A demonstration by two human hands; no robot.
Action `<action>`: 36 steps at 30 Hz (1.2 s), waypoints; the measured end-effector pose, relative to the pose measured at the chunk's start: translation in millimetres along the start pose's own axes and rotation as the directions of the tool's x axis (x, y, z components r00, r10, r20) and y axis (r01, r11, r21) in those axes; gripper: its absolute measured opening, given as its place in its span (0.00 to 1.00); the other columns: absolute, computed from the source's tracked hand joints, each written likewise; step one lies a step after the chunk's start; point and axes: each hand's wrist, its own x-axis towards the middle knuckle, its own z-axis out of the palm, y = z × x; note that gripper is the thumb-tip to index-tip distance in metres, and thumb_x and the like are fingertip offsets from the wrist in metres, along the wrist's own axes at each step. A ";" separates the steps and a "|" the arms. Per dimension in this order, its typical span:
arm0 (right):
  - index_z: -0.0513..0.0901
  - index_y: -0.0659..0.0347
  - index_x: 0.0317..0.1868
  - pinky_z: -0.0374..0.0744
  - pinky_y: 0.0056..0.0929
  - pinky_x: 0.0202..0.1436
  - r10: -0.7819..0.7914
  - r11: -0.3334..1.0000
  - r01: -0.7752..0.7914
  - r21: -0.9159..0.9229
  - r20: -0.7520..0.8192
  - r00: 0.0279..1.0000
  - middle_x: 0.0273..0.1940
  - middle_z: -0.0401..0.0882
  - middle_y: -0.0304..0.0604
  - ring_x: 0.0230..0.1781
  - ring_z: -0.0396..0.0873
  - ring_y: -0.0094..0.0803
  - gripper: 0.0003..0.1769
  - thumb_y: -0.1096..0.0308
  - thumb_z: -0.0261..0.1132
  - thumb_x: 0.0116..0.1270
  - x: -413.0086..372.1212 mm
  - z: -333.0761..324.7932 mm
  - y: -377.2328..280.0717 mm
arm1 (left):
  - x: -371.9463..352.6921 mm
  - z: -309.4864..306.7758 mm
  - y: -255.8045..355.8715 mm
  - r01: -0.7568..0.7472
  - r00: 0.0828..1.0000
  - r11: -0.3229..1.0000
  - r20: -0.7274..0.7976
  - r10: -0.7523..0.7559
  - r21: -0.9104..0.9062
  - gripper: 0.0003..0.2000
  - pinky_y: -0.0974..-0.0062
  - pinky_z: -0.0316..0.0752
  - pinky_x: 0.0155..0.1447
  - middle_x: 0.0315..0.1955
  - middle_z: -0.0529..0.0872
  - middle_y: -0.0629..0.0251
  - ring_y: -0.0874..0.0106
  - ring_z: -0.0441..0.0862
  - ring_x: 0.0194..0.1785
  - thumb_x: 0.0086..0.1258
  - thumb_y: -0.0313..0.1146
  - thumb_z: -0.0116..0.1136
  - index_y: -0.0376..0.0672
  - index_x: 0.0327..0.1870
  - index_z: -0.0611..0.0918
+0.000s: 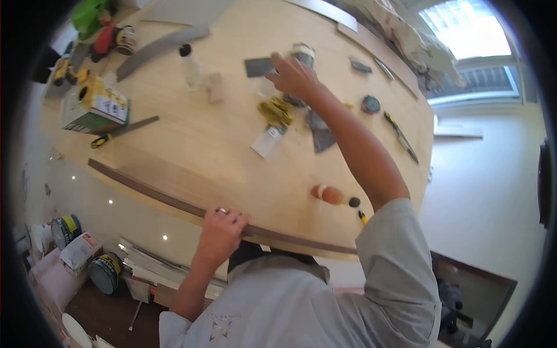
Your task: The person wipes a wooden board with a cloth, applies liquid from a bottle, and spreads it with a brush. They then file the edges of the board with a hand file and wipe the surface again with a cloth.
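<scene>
My left hand (pixel 222 235) is closed over a long brown strip (pixel 156 190) that lies along the table's near edge; a ring shows on one finger. My right arm stretches far across the tabletop. At its end my right hand (pixel 295 78) has its fingers closed at the right end of a dark grey flat sheet (pixel 256 67), which looks like sandpaper. Just behind that hand stands a can (pixel 303 54). Nearer to me lie a crumpled yellow-green cloth (pixel 275 110), a white and green packet (pixel 268 141) and a grey cloth-like piece (pixel 321 132).
On the left are a box (pixel 96 110) and a yellow-black handled tool (pixel 125 131). A clear bottle (pixel 190 68) and a pinkish block (pixel 216 87) stand farther back. To the right lie a tape measure (pixel 370 104), a long yellow-black tool (pixel 401 137) and an orange bottle (pixel 331 195).
</scene>
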 end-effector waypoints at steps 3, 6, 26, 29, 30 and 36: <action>0.74 0.55 0.73 0.81 0.55 0.58 -0.034 0.993 0.028 -0.112 -0.048 0.998 0.57 0.84 0.56 0.59 0.84 0.58 0.37 0.41 0.69 0.73 -44.4 -48.3 -5.6 | -2.2 -0.9 7.4 -0.002 1.000 0.999 -0.008 0.001 -0.046 0.19 0.58 0.71 0.66 0.44 0.89 0.67 0.63 0.85 0.52 0.55 0.30 0.77 0.48 0.50 0.87; 0.77 0.52 0.73 0.81 0.52 0.59 -0.024 0.979 0.034 -0.202 0.052 0.998 0.55 0.84 0.54 0.58 0.84 0.55 0.37 0.38 0.69 0.74 -122.2 -125.6 -3.5 | -0.2 -2.4 8.4 -0.007 1.000 0.999 -0.029 0.006 -0.048 0.18 0.58 0.72 0.63 0.43 0.89 0.67 0.64 0.85 0.51 0.54 0.28 0.77 0.47 0.48 0.87; 0.81 0.56 0.59 0.80 0.49 0.47 -0.025 0.999 0.018 0.051 0.159 0.987 0.44 0.86 0.51 0.45 0.86 0.55 0.21 0.68 0.75 0.69 -243.0 -117.8 -5.5 | -17.8 -0.3 7.3 -0.024 0.995 0.997 -0.094 0.017 -0.076 0.10 0.59 0.73 0.62 0.39 0.89 0.67 0.64 0.85 0.48 0.56 0.26 0.71 0.46 0.39 0.86; 0.80 0.58 0.54 0.79 0.51 0.47 -0.038 0.999 0.037 0.016 0.115 0.993 0.45 0.87 0.51 0.47 0.85 0.56 0.17 0.64 0.72 0.69 -185.9 -129.2 -37.7 | -20.6 1.5 6.8 -0.012 0.997 0.998 -0.080 0.007 -0.060 0.08 0.58 0.73 0.63 0.38 0.88 0.67 0.64 0.85 0.48 0.56 0.27 0.71 0.46 0.37 0.86; 0.81 0.57 0.56 0.80 0.50 0.48 -0.073 0.997 0.071 0.030 0.067 0.995 0.45 0.86 0.52 0.47 0.85 0.56 0.17 0.66 0.72 0.69 -168.1 -126.4 -46.5 | -20.8 1.7 6.7 -0.003 0.998 0.998 -0.066 -0.001 -0.061 0.08 0.58 0.73 0.64 0.38 0.88 0.67 0.64 0.85 0.48 0.57 0.27 0.71 0.46 0.37 0.86; 0.83 0.52 0.58 0.79 0.51 0.59 -0.267 0.951 0.238 -0.199 -0.135 0.954 0.47 0.84 0.47 0.56 0.85 0.49 0.18 0.66 0.71 0.69 -45.9 -64.3 -79.8 | -25.7 2.7 7.1 0.011 0.998 0.998 -0.066 -0.015 -0.065 0.13 0.59 0.72 0.64 0.39 0.89 0.69 0.64 0.85 0.47 0.51 0.25 0.74 0.48 0.39 0.87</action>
